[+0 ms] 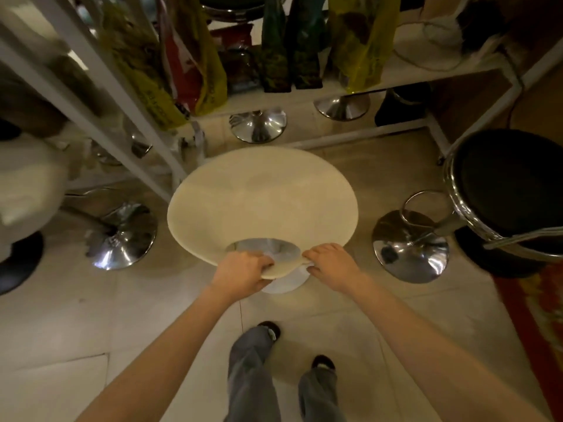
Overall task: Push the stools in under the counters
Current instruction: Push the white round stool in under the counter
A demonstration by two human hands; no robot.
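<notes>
Both hands are gripping the near edge of a round cream-coloured stool seat with a cut-out handle opening [262,202]. The left hand [243,274] is curling over the seat rim to the left of the opening, fingers wrapped under the edge. The right hand [332,264] is clamping the rim to the right of the opening, thumb on top, fingers beneath. Both are closed on the seat; arms are reaching forward and are bare.

The cream stool is standing on the pale tiled floor [91,330], its far edge close to the white metal frame of a counter [359,134]; the seat is lying in front of the frame, not under it. Its base is mostly hidden, only a pale patch showing below the near edge.

Other stools are standing around it: a black round-seated stool with a chrome rim, footrest ring and chrome disc base [505,184] to the right, and a chrome disc base [122,236] to the left. Two further chrome bases [259,124] are sitting under the counter. Yellow plastic bags [362,38] and dark green packets [292,41] are resting on the counter shelf. Grey trouser legs and dark shoes [268,328] are showing below. A red patterned rug [539,315] is lying at the right edge.
</notes>
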